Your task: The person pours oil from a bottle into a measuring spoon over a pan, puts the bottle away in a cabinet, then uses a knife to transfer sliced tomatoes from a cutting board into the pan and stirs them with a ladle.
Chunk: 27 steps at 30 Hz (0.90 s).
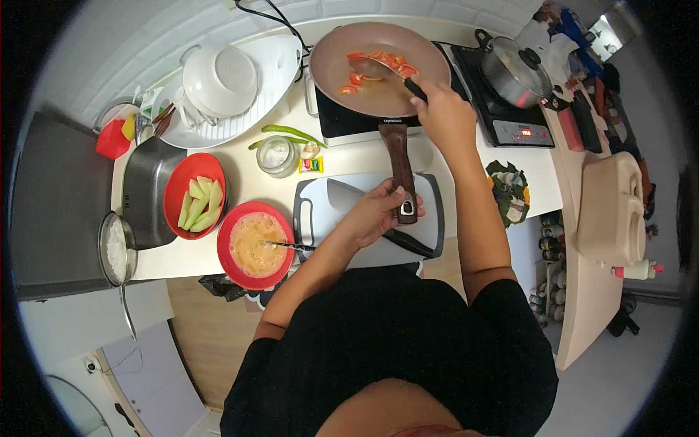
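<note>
My left hand (pixel 382 210) grips the brown handle (pixel 403 169) of a frying pan (pixel 333 76) that sits on a black cooktop (pixel 341 121). With my right hand (pixel 445 114) I hold the black grip of a spatula or turner (pixel 371 68); its blade rests among chopped tomato pieces (pixel 398 61) in the pan. Under my left hand lies a cutting board (pixel 349 257) with a knife (pixel 409 243) on it, partly hidden by my hand and forearm. Beside my left forearm, a red bowl (pixel 225 257) contains beaten egg (pixel 256 246) and a utensil (pixel 286 246).
A lidded pot (pixel 510 76) stands on a second cooktop (pixel 508 133) at right. Green chillies (pixel 292 131), a glass jar (pixel 277 157) and a red bowl (pixel 170 188) of cut green vegetable lie left. Behind are a dish rack (pixel 278 65), sink (pixel 147 191) and a strainer (pixel 116 248) of white food.
</note>
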Each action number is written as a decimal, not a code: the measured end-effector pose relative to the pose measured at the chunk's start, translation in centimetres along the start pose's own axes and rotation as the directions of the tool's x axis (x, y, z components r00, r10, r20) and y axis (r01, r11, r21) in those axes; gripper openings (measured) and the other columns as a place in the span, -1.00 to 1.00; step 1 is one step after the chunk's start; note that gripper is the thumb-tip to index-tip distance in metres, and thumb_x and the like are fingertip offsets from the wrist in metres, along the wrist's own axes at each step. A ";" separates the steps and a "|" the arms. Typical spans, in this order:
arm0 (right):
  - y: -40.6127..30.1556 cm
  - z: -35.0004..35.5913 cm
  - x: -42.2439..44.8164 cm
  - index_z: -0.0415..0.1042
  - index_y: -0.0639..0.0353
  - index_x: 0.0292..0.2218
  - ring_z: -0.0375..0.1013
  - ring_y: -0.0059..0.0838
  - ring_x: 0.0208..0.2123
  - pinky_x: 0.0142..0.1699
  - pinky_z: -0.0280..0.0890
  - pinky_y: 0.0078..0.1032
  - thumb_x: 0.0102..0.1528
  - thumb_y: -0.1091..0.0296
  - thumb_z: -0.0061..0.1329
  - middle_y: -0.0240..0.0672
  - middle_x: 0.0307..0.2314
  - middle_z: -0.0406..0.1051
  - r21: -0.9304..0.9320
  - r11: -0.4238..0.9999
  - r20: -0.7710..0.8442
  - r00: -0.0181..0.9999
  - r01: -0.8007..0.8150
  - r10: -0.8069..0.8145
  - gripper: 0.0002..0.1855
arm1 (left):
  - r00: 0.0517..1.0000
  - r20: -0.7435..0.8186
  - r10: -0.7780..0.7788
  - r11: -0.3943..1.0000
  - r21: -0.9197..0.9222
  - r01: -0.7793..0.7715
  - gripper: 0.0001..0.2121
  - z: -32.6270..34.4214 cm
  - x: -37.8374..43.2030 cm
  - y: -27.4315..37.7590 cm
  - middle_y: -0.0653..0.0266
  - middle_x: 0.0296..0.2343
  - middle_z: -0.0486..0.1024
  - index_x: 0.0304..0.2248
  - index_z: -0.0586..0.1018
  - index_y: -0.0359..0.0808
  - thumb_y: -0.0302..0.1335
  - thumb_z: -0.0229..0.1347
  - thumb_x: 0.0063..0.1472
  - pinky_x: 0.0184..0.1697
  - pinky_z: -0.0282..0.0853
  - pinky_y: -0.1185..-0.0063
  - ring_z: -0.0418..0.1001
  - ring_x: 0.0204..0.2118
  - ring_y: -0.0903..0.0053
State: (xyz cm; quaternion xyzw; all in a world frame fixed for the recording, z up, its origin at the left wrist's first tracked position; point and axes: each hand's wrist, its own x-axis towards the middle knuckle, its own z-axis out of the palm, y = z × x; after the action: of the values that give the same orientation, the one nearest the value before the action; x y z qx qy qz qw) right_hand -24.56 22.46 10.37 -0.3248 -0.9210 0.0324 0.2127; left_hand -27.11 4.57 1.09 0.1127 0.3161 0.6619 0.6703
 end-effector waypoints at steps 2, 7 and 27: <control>-1.3 -0.1 -0.2 0.39 -0.11 -0.12 0.44 -0.12 -0.38 -0.31 0.35 -0.26 -0.02 0.22 -0.03 -0.21 -0.36 0.43 0.123 0.991 0.066 0.996 0.044 -0.052 -0.64 | 1.000 0.021 0.018 1.000 -0.007 -0.018 -0.65 -0.4 0.0 -0.1 0.14 -0.27 0.40 -0.02 0.21 -0.28 -0.39 -0.08 0.23 -0.11 0.36 0.42 0.43 -0.20 0.32; -1.9 1.6 -0.2 0.37 -0.10 -0.11 0.45 -0.12 -0.38 -0.29 0.35 -0.24 -0.02 0.21 -0.03 -0.18 -0.37 0.45 0.103 0.989 0.062 0.992 0.103 -0.110 -0.62 | 1.000 0.000 -0.003 1.000 0.018 0.003 -0.64 0.3 0.0 0.3 0.13 -0.27 0.39 -0.01 0.19 -0.29 -0.39 -0.09 0.23 -0.10 0.35 0.42 0.43 -0.20 0.32; 5.4 1.9 0.7 0.34 0.02 -0.09 0.44 -0.05 -0.35 -0.27 0.35 -0.22 0.04 0.21 -0.10 -0.06 -0.37 0.42 -0.099 0.970 -0.043 0.975 -0.223 0.220 -0.63 | 1.000 0.024 0.004 1.000 0.024 -0.004 -0.66 0.1 0.1 0.1 0.13 -0.27 0.40 -0.01 0.18 -0.28 -0.38 -0.13 0.25 -0.12 0.37 0.44 0.43 -0.20 0.34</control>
State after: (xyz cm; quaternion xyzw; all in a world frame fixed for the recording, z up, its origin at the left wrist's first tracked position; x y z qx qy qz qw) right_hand -22.67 27.29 7.86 -0.4367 -0.8759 0.0028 0.2053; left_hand -27.19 4.75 1.19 0.1291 0.3158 0.6581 0.6712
